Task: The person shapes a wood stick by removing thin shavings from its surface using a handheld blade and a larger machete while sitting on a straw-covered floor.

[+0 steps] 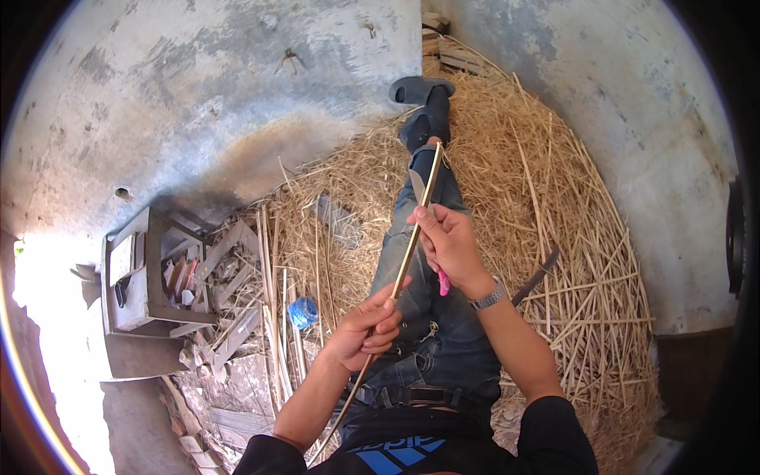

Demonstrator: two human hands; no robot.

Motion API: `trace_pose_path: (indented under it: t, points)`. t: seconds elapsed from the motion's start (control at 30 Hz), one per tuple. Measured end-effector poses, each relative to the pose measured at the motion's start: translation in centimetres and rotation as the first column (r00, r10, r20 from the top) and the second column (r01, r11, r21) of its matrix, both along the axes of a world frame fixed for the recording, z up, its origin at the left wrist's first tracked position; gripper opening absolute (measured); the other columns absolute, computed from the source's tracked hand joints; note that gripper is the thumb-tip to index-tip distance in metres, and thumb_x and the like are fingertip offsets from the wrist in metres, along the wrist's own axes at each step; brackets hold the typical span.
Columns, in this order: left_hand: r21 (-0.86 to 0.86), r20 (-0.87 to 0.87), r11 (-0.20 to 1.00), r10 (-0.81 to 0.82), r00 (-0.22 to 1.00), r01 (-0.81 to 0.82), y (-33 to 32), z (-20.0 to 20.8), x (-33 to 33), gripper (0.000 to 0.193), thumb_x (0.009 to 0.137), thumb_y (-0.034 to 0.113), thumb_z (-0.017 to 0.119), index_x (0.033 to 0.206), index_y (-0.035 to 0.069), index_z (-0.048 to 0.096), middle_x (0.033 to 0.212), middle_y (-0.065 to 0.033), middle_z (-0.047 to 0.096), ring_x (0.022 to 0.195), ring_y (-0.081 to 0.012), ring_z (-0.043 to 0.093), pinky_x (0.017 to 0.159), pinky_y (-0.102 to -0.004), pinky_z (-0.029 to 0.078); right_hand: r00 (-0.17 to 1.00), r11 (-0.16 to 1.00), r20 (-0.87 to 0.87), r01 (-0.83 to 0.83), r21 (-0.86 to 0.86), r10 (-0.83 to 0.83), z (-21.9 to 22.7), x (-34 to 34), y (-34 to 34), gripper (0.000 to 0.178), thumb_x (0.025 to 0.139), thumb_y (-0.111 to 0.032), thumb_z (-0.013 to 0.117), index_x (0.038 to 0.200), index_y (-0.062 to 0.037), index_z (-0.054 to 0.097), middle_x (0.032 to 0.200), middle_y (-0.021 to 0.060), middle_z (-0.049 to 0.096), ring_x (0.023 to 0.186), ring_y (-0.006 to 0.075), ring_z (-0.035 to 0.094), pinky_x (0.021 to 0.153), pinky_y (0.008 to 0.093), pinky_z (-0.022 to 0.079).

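Steadily, a worker holds a long, pale strip [413, 249] slantwise over outstretched legs [400, 253], its far end above the ankles and its near end running down past the waist on the worker's left. The left hand [367, 326] has its grip clamped on the strip around the middle, thumb uppermost. Farther along, the right hand [450, 244] has its grip closed around a knife [418, 187], the pink handle [443, 283] showing below the palm and the blade just beside the strip; whether the edge touches cannot be told. The right thumb and forefinger meet at the strip. A metal watch [488, 294] circles the right wrist, near a dark, curved blade [541, 274] lying on the heaped strips [594, 332]. Pale shavings [507, 150] bank up around the feet, one in a dark sandal [410, 92]. To the left, a blue roll [302, 313] sits beside long slats [273, 317], with a wooden cabinet [131, 305] and scraps [237, 328] beyond, below a stained wall [229, 95].
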State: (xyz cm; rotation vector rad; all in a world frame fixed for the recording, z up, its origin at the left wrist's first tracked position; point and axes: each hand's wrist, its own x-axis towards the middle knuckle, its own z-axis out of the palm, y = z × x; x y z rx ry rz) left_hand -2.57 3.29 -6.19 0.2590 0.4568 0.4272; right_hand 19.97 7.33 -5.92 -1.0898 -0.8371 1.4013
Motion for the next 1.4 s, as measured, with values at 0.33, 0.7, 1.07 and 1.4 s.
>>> trace_pose_path:
  t: [0.33, 0.7, 1.07, 1.4]
  points:
    - [0.309, -0.435, 0.945, 0.236, 0.869, -0.103, -2.1, 0.8, 0.7, 0.052, 0.102, 0.015, 0.06, 0.152, 0.015, 0.045, 0.074, -0.0021, 0.056, 0.046, -0.0051, 0.04, 0.041, -0.0184, 0.029, 0.674, 0.82, 0.556, 0.133, 0.556, -0.486, 4.6, 4.3, 1.8, 0.041, 0.103, -0.015, 0.057, 0.143, -0.009, 0.057, 0.07, 0.0036, 0.059, 0.055, 0.0093, 0.05, 0.053, 0.0268, 0.043]
    - [0.382, -0.522, 0.913, 0.34, 0.783, -0.142, -3.4, 1.0, 1.5, 0.046, 0.101, 0.012, 0.064, 0.145, 0.014, 0.055, 0.069, 0.0036, 0.051, 0.052, -0.0008, 0.037, 0.044, -0.0169, 0.028, 0.294, 0.704, 0.897, -0.555, 0.442, -0.331, 2.9, 4.0, 0.9, 0.057, 0.086, 0.003, 0.057, 0.141, -0.0126, 0.06, 0.079, 0.0136, 0.069, 0.055, 0.0237, 0.06, 0.056, 0.0342, 0.052]
    - [0.429, -0.502, 0.891, 0.372, 0.781, -0.149, -2.1, 1.3, 1.2, 0.047, 0.101, 0.014, 0.064, 0.147, 0.013, 0.053, 0.069, 0.0034, 0.053, 0.051, -0.0004, 0.037, 0.043, -0.0167, 0.027, 0.225, 0.617, 0.943, -0.714, 0.331, -0.246, 1.7, 2.0, 0.0, 0.07, 0.078, 0.003, 0.055, 0.146, -0.0159, 0.055, 0.066, 0.0068, 0.06, 0.052, 0.0233, 0.057, 0.049, 0.0365, 0.048]
    - [0.418, -0.475, 0.887, 0.397, 0.785, -0.196, -1.9, 1.6, 1.1, 0.044, 0.101, 0.015, 0.064, 0.144, 0.012, 0.056, 0.069, 0.0021, 0.054, 0.05, -0.0015, 0.038, 0.042, -0.0169, 0.027, 0.321, 0.633, 0.929, -0.684, 0.363, -0.186, 2.5, 1.4, 0.0, 0.063, 0.081, 0.004, 0.056, 0.142, -0.0093, 0.058, 0.07, 0.0159, 0.061, 0.055, 0.0244, 0.063, 0.053, 0.036, 0.051]
